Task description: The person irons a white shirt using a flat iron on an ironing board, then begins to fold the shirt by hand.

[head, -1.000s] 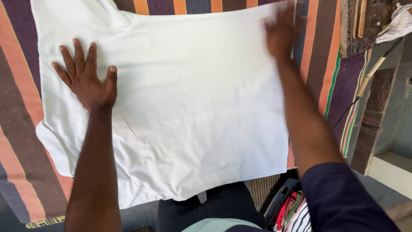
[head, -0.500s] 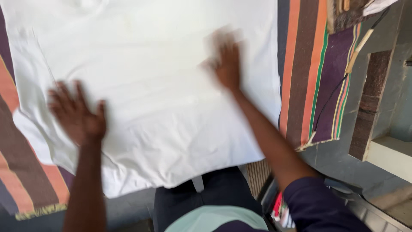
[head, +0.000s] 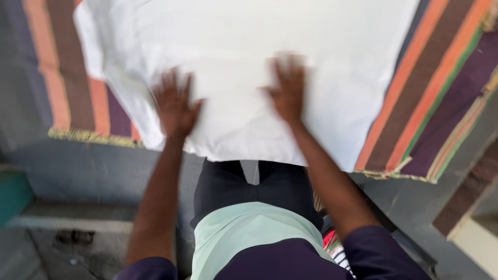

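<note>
White cloth [head: 249, 57]: lay spread flat over a striped blanket [head: 430, 93] of orange, purple and brown bands covering the tabletop, its near edge hanging just over the front. Left hand [head: 175, 106] and right hand [head: 286, 88]: both blurred, fingers splayed wide, palms pressed flat on the cloth near its front edge, gripping nothing. Striped blanket: fringed hem visible along the front
</note>
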